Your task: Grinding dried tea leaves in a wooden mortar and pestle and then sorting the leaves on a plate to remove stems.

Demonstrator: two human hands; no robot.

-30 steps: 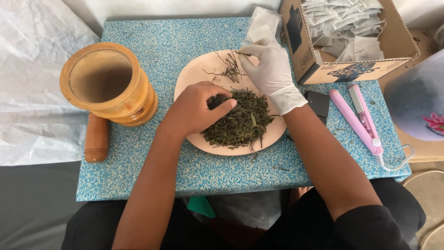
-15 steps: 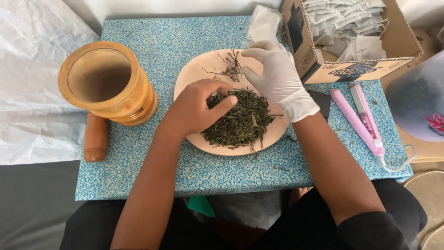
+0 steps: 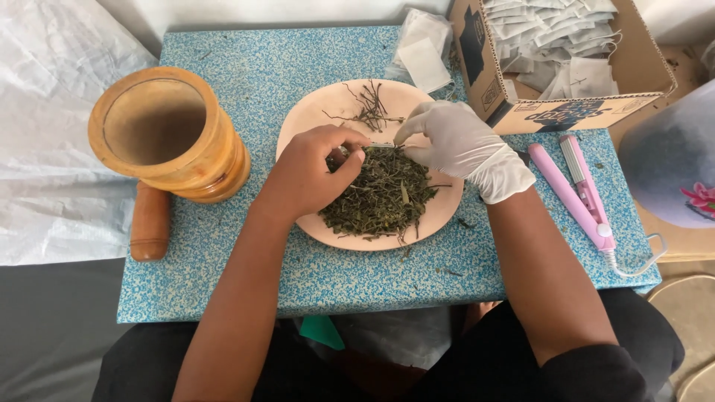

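Both the bare left hand and gloved right hand are pinching light, brittle dried herbs; fingers narrow, taking small sprigs near the pile's top.

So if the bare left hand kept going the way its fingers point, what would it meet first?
Probably the gloved right hand: the left hand points right across the plate, fingertips nearly meeting it above the dried herbs. Height is unclear.

Centre of the frame: bare left hand and gloved right hand pinch together over dried herbs on a pink plate. Wooden mortar at left, pestle lying just below it on the blue surface.
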